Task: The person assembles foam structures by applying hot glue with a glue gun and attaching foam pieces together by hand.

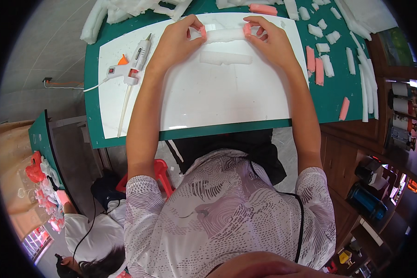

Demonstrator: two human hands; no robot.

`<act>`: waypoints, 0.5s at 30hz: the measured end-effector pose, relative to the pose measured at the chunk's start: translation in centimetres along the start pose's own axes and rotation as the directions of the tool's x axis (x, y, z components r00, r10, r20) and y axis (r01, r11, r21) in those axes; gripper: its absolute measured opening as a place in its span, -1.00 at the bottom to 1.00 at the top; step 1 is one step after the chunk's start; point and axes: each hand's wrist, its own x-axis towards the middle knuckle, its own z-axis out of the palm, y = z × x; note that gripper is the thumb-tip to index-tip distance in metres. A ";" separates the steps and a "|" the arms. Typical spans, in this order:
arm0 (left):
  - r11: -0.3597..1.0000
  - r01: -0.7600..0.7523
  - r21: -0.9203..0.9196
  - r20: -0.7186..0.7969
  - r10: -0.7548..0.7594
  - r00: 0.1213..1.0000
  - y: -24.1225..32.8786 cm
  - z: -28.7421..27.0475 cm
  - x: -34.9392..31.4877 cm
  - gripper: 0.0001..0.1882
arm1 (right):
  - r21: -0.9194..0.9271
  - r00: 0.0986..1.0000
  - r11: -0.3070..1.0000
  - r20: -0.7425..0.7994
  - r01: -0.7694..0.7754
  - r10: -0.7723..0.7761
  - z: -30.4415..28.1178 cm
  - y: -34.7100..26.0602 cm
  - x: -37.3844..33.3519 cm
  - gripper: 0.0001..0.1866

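Both my hands are busy here. Left hand (183,41) has thumb and fingertips pinched on a small pink foam block (203,31), right hand (272,42) is pinched on another pink foam block (247,29), and between them sits a white foam strip (224,35), just in from the far edge of the white board (227,99). I'd say gripping the ends is about keeping it straight without squashing the middle, since it looks like squishy stuff. Can't tell from here whether the pink bits are stuck on or just pressed there.

The strip's pale, long and a little ragged on the near side. A second white strip (225,58) lies loose right below it, roughly parallel, probably parked there so it's handy.

Glue gun (135,62) is along the board's left edge, nozzle toward the far edge, glue stick (124,109) trailing toward the near left corner. My guess is that keeps the hot end away from my forearm. Spare pink sticks (319,72) and white chunks (332,37) are on the green tabletop (331,99), off the board's right edge, so the middle's uncluttered.
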 end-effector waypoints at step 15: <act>0.998 -0.065 -0.022 -0.002 0.065 0.998 -0.8 0.3 0.0 -0.52 | 0.010 1.000 1.000 0.017 0.011 -0.011 0.0 0.1 -0.1 -0.53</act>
